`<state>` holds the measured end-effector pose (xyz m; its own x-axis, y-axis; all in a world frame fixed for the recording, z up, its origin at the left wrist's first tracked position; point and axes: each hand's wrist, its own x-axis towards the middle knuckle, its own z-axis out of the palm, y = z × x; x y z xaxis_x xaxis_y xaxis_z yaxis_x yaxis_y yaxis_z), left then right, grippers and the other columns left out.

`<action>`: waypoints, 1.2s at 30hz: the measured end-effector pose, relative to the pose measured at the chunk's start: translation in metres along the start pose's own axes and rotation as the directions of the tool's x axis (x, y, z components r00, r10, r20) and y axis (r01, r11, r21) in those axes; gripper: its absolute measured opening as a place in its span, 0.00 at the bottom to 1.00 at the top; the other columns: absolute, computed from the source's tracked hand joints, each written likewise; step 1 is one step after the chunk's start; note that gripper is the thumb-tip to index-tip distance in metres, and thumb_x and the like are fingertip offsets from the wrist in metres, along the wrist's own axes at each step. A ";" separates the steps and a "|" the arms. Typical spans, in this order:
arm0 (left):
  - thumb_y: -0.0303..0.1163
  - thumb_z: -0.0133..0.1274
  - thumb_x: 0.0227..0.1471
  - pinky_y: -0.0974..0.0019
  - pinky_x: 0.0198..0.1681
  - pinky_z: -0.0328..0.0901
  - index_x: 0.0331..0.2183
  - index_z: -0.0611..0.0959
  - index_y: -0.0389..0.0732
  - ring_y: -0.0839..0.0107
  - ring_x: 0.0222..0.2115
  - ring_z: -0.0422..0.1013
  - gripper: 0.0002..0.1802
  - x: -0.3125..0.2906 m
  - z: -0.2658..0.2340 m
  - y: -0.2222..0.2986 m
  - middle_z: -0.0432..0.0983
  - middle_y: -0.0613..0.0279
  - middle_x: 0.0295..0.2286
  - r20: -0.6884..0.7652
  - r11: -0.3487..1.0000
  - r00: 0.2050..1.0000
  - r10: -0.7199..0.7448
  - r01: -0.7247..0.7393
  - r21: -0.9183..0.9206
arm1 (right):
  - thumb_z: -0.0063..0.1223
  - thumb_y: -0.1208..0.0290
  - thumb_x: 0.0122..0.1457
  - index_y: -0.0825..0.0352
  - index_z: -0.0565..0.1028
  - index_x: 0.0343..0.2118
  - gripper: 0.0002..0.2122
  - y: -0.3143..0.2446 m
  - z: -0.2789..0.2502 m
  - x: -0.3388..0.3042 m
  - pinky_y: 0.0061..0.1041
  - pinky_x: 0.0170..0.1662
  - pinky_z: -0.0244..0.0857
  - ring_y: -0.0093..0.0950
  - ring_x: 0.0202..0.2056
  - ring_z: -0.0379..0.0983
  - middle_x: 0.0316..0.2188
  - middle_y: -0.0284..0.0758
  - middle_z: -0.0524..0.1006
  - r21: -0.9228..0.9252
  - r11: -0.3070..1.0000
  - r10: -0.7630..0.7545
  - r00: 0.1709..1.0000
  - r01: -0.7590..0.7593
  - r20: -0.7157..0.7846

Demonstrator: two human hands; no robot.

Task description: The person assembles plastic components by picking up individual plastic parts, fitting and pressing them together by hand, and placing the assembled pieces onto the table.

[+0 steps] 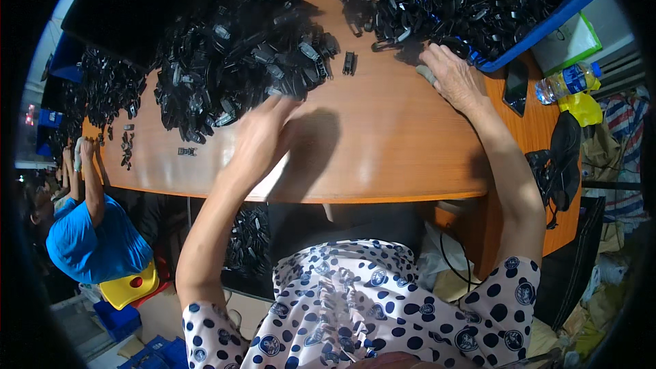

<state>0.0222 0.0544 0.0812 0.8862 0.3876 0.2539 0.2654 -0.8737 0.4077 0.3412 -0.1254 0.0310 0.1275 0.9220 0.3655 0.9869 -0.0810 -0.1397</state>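
My left hand (266,126) is at the near edge of a large heap of black plastic clip-like parts (212,75). Its fingers are blurred and partly hidden, so I cannot tell whether they hold a part. Over on the right, my right hand (447,76) hovers low over the wooden table (383,143), beside the mouth of a blue bin (547,27) full of small black parts (451,7). A grey cover sits on its thumb, which stands apart from the bent fingers. One black part (349,63) lies alone between the hands, and another (186,152) lies left of my left forearm.
A dark phone (516,87), a water bottle (567,83) and a black cap-like item (564,160) are at the right. At the far left a person in a blue shirt (99,239) works by another pile (109,89). The table's curved front edge is close to me.
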 end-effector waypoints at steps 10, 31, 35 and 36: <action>0.41 0.51 0.53 0.54 0.38 0.69 0.33 0.81 0.37 0.51 0.34 0.75 0.15 0.136 0.077 -0.006 0.77 0.48 0.32 0.269 0.944 0.957 -0.105 0.011 0.329 | 0.52 0.82 0.49 0.67 0.70 0.37 0.11 0.001 0.015 -0.003 0.40 0.44 0.63 0.41 0.42 0.67 0.36 0.40 0.68 0.168 0.952 0.255 0.967 -0.255 0.019; 0.23 0.57 0.51 0.75 0.36 0.67 0.41 0.74 0.35 0.80 0.32 0.69 0.15 0.012 0.089 0.040 0.74 0.67 0.33 0.359 0.231 0.908 -0.214 0.404 -0.885 | 0.54 0.67 0.59 0.64 0.64 0.49 0.18 -0.079 0.000 -0.036 0.11 0.29 0.60 0.19 0.31 0.69 0.37 0.35 0.74 0.829 -0.481 0.104 0.920 -0.285 0.377; 0.24 0.55 0.52 0.70 0.38 0.68 0.42 0.74 0.35 0.72 0.35 0.72 0.14 -0.014 0.087 0.042 0.76 0.62 0.33 0.233 0.353 0.944 -0.234 0.306 -0.884 | 0.53 0.71 0.58 0.65 0.64 0.50 0.17 -0.112 -0.001 -0.039 0.10 0.29 0.58 0.18 0.31 0.69 0.37 0.35 0.74 0.790 -0.344 0.144 0.803 -0.507 0.578; 0.25 0.56 0.50 0.67 0.39 0.68 0.41 0.74 0.35 0.66 0.36 0.72 0.15 -0.019 0.085 0.041 0.76 0.60 0.34 0.142 0.583 0.972 -0.188 0.227 -0.780 | 0.51 0.73 0.59 0.65 0.65 0.49 0.16 -0.115 0.005 -0.042 0.12 0.30 0.60 0.19 0.32 0.70 0.37 0.35 0.75 0.825 -0.304 0.151 0.831 -0.476 0.535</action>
<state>0.0485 -0.0136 0.0185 0.8653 0.4993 0.0455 0.0596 -0.1925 0.9795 0.2224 -0.1535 0.0273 0.2015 0.9568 -0.2098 -0.4424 -0.1022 -0.8910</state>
